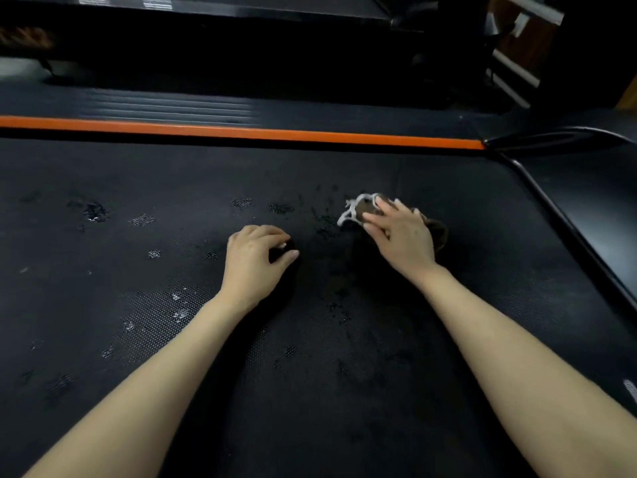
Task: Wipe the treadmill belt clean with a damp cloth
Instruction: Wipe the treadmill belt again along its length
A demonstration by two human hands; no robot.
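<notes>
The right hand (401, 232) lay flat on the cloth (360, 210), its fingers spread and nearly straight, pressing it down onto the treadmill belt (344, 374). The cloth was brown with a pale, frayed trim. It sat toward the far right part of the belt and showed past the fingertips on one side and behind the palm on the other.

The left hand (253, 260) rested on the belt near the middle, well apart from the cloth. Its fingers were curled under and the thumb reached forward. The gap between them was dark, so I could not tell whether it grasped anything. Both forearms were bare.

The belt was black with a fine dimpled texture. Wet patches (96, 212) glinted across its left half, and darker damp marks lay between the two hands.

Along the far edge ran an orange stripe (241, 132), with a ribbed black side rail (172, 105) beyond it. At the belt's right end a smooth black cover (586, 201) rose behind a curved lip. Past the rail the room was dim, with another dark machine frame (206, 46) and, in the far right corner, pale metal bars (517, 67).
</notes>
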